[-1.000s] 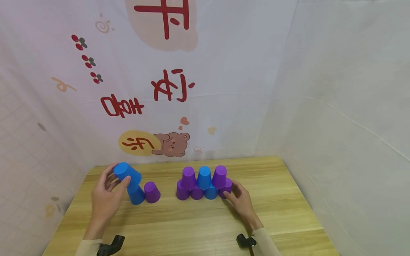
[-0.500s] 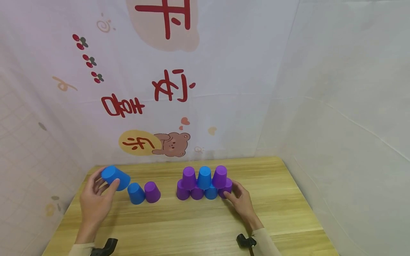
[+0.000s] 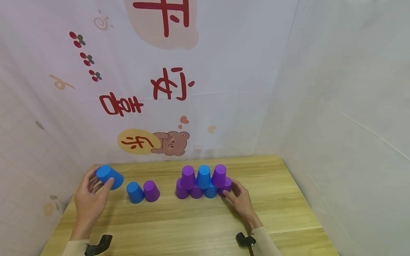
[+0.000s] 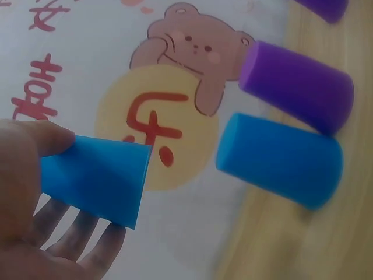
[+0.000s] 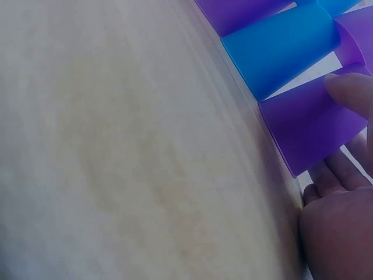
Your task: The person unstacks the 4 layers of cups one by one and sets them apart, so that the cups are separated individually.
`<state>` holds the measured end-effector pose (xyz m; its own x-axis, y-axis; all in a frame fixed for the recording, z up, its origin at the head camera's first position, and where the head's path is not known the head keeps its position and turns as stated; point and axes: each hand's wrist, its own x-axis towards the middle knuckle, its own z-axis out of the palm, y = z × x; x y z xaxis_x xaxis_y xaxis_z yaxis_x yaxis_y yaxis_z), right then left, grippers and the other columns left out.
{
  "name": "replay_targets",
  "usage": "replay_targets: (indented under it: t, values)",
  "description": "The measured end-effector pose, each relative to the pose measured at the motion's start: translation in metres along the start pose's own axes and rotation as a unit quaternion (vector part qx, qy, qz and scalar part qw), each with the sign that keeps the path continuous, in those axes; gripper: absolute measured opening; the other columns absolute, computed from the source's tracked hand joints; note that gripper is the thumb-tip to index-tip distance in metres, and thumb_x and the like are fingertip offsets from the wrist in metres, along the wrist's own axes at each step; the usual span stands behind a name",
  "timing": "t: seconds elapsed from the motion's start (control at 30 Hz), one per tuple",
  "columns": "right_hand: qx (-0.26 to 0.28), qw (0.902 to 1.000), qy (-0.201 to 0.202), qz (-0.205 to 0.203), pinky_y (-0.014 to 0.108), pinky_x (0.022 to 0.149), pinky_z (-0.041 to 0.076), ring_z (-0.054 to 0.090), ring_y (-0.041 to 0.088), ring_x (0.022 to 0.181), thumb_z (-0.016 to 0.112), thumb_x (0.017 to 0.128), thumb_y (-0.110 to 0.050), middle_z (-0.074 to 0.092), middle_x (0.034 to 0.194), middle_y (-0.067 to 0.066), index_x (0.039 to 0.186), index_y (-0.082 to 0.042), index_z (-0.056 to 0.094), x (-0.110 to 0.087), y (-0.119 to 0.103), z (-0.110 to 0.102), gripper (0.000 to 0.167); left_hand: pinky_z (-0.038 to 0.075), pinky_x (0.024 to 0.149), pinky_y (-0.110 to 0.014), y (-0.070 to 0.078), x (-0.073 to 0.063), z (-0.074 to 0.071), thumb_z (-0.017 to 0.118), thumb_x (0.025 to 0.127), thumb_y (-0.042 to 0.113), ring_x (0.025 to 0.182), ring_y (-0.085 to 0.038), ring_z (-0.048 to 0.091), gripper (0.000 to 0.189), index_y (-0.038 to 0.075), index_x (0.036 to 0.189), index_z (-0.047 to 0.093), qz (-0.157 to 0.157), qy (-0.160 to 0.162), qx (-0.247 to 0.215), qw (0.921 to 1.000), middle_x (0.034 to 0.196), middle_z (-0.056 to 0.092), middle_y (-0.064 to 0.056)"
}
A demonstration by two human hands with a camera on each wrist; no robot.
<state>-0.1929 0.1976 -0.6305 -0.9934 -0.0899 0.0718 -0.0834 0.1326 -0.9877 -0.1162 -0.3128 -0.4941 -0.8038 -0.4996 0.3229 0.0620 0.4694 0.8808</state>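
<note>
My left hand (image 3: 91, 199) holds a blue cup (image 3: 109, 176) tilted in the air, thumb on one side and fingers on the other. In the left wrist view this cup (image 4: 102, 181) points its wide rim away from the palm. To its right, a blue cup (image 3: 135, 193) and a purple cup (image 3: 151, 191) stand upside down side by side. My right hand (image 3: 241, 202) grips the purple cup (image 3: 224, 188) at the right end of a two-row stack. The upper row has a purple cup (image 3: 188, 177), a blue cup (image 3: 204, 177) and another purple cup (image 3: 219, 176).
The stack's bottom row also holds two purple cups and a blue cup (image 3: 210, 192). All stand on a wooden table (image 3: 173, 227). A white printed cloth (image 3: 237, 89) hangs behind the table, with white cloth at both sides. Black camera mounts sit on both wrists.
My left hand has moved left with its blue cup, away from above the standing blue cup, which now shows fully. My right hand stays on its purple cup.
</note>
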Motion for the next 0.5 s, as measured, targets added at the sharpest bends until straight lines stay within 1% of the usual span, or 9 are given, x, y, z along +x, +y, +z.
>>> replay_targets:
  t: [0.07,0.13,0.23,0.3,0.33,0.4,0.5]
  values:
    - [-0.002,1.0,-0.001,-0.001,0.043,0.137,0.042,0.055,0.038,0.161,0.085,0.102,-0.011,0.065,0.162,0.017,0.157,-0.008,0.062,0.0,0.0,0.0,0.059,0.05,0.097,0.003,-0.003,0.001,-0.002,0.083,0.103,0.011,0.123,0.016,0.059,0.069,0.017,0.165,0.056,-0.013,-0.01,0.012,0.9998,0.156,0.065,-0.014]
    - [-0.003,1.0,-0.001,-0.004,0.034,0.135,0.045,0.055,0.038,0.16,0.085,0.102,-0.011,0.066,0.162,0.017,0.157,-0.008,0.062,0.001,0.0,0.0,0.059,0.05,0.097,0.004,-0.006,0.001,-0.004,0.082,0.104,0.014,0.131,0.006,0.063,0.069,0.016,0.167,0.054,-0.029,-0.022,0.023,0.9991,0.16,0.063,-0.019]
    - [0.0,1.0,0.0,-0.006,0.02,0.128,0.046,0.055,0.039,0.159,0.084,0.101,-0.01,0.066,0.161,0.017,0.156,-0.007,0.063,0.0,-0.001,0.0,0.059,0.048,0.096,0.005,-0.013,0.002,-0.005,0.081,0.106,0.019,0.147,-0.021,0.067,0.07,0.015,0.169,0.05,-0.051,-0.038,0.039,0.9972,0.164,0.061,-0.02]
    - [0.005,1.0,0.001,-0.006,0.013,0.125,0.045,0.055,0.038,0.159,0.085,0.101,-0.008,0.066,0.161,0.018,0.156,-0.007,0.063,0.0,-0.001,0.001,0.059,0.046,0.096,0.005,-0.019,0.002,-0.005,0.079,0.107,0.021,0.152,-0.039,0.063,0.072,0.015,0.171,0.046,-0.064,-0.048,0.045,0.9958,0.167,0.058,-0.019]
    - [0.007,1.0,0.002,-0.005,0.012,0.123,0.045,0.055,0.037,0.16,0.085,0.101,-0.008,0.066,0.161,0.018,0.155,-0.006,0.063,0.0,-0.002,0.001,0.059,0.046,0.096,0.006,-0.022,0.003,-0.004,0.079,0.108,0.022,0.153,-0.045,0.06,0.073,0.015,0.172,0.045,-0.069,-0.053,0.047,0.9951,0.169,0.056,-0.02]
    - [0.009,0.9999,0.004,-0.005,0.011,0.123,0.044,0.055,0.035,0.159,0.085,0.1,-0.006,0.066,0.161,0.018,0.155,-0.006,0.063,-0.001,-0.003,0.001,0.059,0.046,0.096,0.005,-0.028,0.003,-0.004,0.077,0.109,0.024,0.154,-0.051,0.058,0.073,0.015,0.173,0.043,-0.073,-0.06,0.05,0.9943,0.171,0.054,-0.022]
    - [0.012,0.9999,0.008,-0.005,0.011,0.123,0.045,0.057,0.032,0.158,0.085,0.099,-0.005,0.066,0.161,0.019,0.155,-0.005,0.064,-0.001,-0.004,0.002,0.06,0.046,0.098,0.004,-0.036,0.003,-0.003,0.076,0.11,0.024,0.155,-0.053,0.055,0.073,0.014,0.174,0.041,-0.071,-0.071,0.049,0.9937,0.173,0.051,-0.025]
